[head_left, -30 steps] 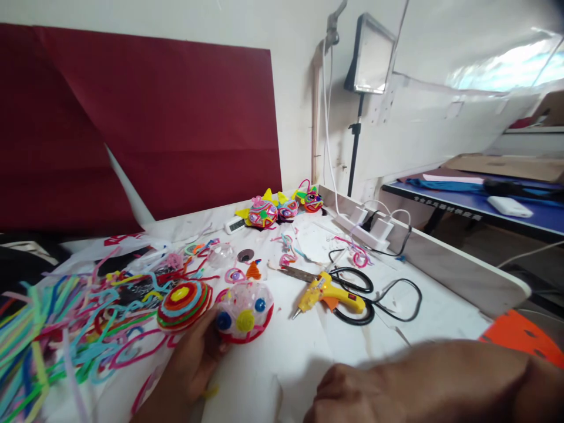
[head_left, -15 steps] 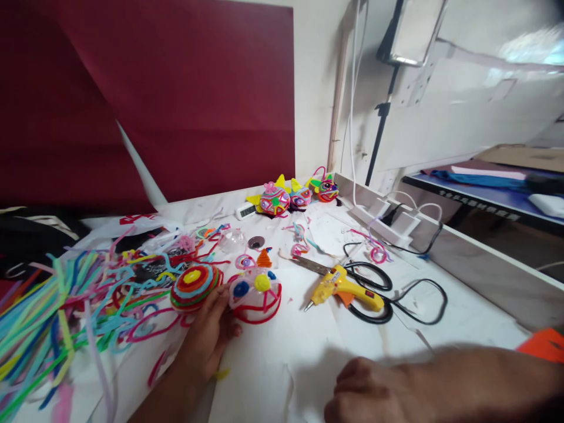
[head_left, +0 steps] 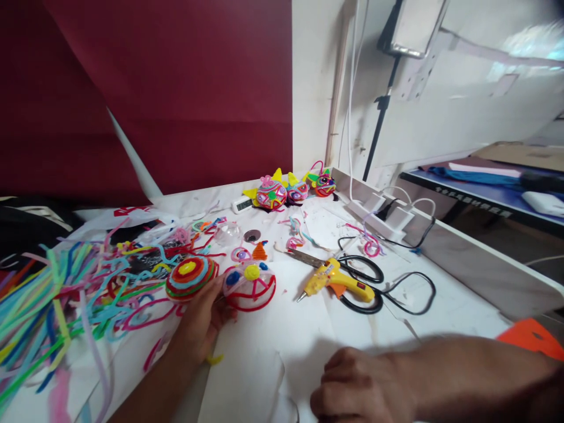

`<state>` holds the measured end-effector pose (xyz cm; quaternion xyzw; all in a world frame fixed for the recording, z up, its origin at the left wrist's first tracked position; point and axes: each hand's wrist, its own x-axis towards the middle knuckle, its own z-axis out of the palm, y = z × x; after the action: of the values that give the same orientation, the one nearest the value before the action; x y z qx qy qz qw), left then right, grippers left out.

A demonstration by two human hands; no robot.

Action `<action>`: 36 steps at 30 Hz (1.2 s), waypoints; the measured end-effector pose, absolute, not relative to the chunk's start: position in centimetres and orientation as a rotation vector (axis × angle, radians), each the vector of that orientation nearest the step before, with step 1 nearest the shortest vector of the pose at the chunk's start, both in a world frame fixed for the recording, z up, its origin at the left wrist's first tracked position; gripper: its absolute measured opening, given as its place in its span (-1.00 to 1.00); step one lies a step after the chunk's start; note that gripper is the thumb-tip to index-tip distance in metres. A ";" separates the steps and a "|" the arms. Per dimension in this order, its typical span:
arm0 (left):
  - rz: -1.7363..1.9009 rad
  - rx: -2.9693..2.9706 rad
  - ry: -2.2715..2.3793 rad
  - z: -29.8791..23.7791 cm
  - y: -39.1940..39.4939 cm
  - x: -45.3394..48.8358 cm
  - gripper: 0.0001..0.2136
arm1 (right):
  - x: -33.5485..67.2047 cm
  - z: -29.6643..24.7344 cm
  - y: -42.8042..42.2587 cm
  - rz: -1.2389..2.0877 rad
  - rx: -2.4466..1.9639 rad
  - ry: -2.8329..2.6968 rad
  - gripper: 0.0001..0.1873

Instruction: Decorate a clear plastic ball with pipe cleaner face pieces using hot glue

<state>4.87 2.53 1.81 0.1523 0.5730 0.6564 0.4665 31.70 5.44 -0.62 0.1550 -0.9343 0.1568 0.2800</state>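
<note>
My left hand is closed on the left edge of a clear plastic half ball. Red pipe cleaner rims this half ball, and yellow and blue coils sit on its upper part. Just left of it, behind my fingers, lies a dome wound with striped pipe cleaner. My right hand is curled into a fist low over the white paper, back of the hand up; whatever its fingers hold is hidden. A yellow glue gun lies on black-handled scissors, beyond my right hand.
Loose pipe cleaners heap up at the left. Several finished pipe-cleaner figures stand at the back beside a small white timer. A power strip with cables runs along the right wall, and an orange piece lies at the right.
The view has shifted a little, so the table's things appear slightly further left and higher. My right fist has come slightly left. My left hand keeps its hold on the half ball.
</note>
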 end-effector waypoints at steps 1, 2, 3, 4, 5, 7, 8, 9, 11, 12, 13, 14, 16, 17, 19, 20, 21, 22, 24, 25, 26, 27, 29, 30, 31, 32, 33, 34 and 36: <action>1.610 0.374 1.397 1.9 2.6 4.9 -0.90 | 31.7 -0.6 5.4 0.405 0.415 -2.485 -0.44; 1.610 0.378 1.396 1.9 2.6 4.8 -0.89 | 31.7 -0.5 5.4 0.393 0.417 -2.465 -0.43; 1.608 0.386 1.399 1.8 2.6 4.8 -0.87 | 31.6 -0.4 5.3 0.383 0.422 -2.446 -0.41; 1.604 0.398 1.402 1.7 2.6 4.8 -0.84 | 31.6 -0.3 5.2 0.379 0.425 -2.430 -0.39; 1.600 0.411 1.405 1.7 2.6 4.8 -0.80 | 31.5 -0.2 5.2 0.379 0.420 -2.418 -0.37; 1.587 0.438 1.406 1.5 2.5 4.7 -0.74 | 31.4 -0.1 5.0 0.384 0.413 -2.404 -0.36; 1.577 0.456 1.402 1.4 2.5 4.7 -0.72 | 31.3 -0.1 4.9 0.387 0.403 -2.396 -0.36; 1.567 0.477 1.401 1.4 2.4 4.7 -0.69 | 31.3 -0.2 4.8 0.393 0.395 -2.390 -0.35; 1.542 0.530 1.408 1.4 2.3 4.8 -0.66 | 31.2 -0.4 4.8 0.430 0.379 -2.391 -0.35; 1.530 0.557 1.420 1.4 2.3 4.8 -0.63 | 31.2 -0.6 4.8 0.466 0.367 -2.400 -0.36; 1.515 0.580 1.435 1.4 2.3 4.8 -0.61 | 31.2 -0.8 4.8 0.508 0.358 -2.415 -0.36; 1.503 0.597 1.452 1.5 2.3 4.9 -0.59 | 31.2 -0.9 4.8 0.546 0.348 -2.431 -0.38; 1.494 0.619 1.482 1.6 2.2 5.0 -0.54 | 31.3 -1.1 4.8 0.596 0.333 -2.456 -0.39; 1.498 0.626 1.494 1.6 2.2 5.1 -0.51 | 31.4 -1.2 4.8 0.608 0.333 -2.466 -0.39; 1.514 0.639 1.508 1.7 2.2 5.3 -0.46 | 31.4 -1.2 4.9 0.622 0.330 -2.482 -0.40; 1.520 0.643 1.512 1.8 2.1 5.3 -0.43 | 31.4 -1.2 4.9 0.627 0.326 -2.492 -0.41; 1.519 0.646 1.514 1.8 2.1 5.4 -0.41 | 31.4 -1.2 4.8 0.624 0.326 -2.503 -0.41; 1.517 0.648 1.515 1.9 2.1 5.4 -0.40 | 31.4 -1.2 4.8 0.612 0.334 -2.511 -0.41; 1.518 0.654 1.515 1.9 2.0 5.5 -0.39 | 31.3 -1.3 4.8 0.578 0.356 -2.521 -0.42; 1.520 0.656 1.516 2.0 2.0 5.5 -0.38 | 31.3 -1.3 4.8 0.573 0.363 -2.522 -0.43; 1.523 0.658 1.515 2.0 2.0 5.5 -0.37 | 31.3 -1.4 4.8 0.580 0.370 -2.523 -0.43; 1.525 0.660 1.514 2.0 1.9 5.6 -0.35 | 31.3 -1.4 4.8 0.597 0.374 -2.526 -0.43; 1.524 0.666 1.517 2.0 1.9 5.7 -0.32 | 31.4 -1.5 4.9 0.637 0.371 -2.549 -0.45; 1.525 0.671 1.519 2.1 1.9 5.7 -0.32 | 31.4 -1.5 4.9 0.648 0.377 -2.563 -0.47; 1.525 0.677 1.521 2.1 1.9 5.8 -0.32 | 31.4 -1.5 4.9 0.651 0.379 -2.577 -0.48; 1.524 0.683 1.523 2.1 1.8 5.8 -0.32 | 31.4 -1.5 4.9 0.651 0.376 -2.582 -0.47; 1.519 0.691 1.528 2.1 1.8 5.9 -0.33 | 31.4 -1.5 4.9 0.651 0.366 -2.579 -0.46; 1.512 0.699 1.536 2.1 1.8 5.9 -0.34 | 31.4 -1.5 4.9 0.654 0.357 -2.571 -0.44; 1.493 0.710 1.561 2.1 1.9 5.9 -0.33 | 31.3 -1.5 4.8 0.643 0.339 -2.546 -0.41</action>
<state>5.87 1.88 2.12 0.2832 0.6229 0.5958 0.4204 31.30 4.80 -1.53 0.1241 -0.9324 0.2355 0.2447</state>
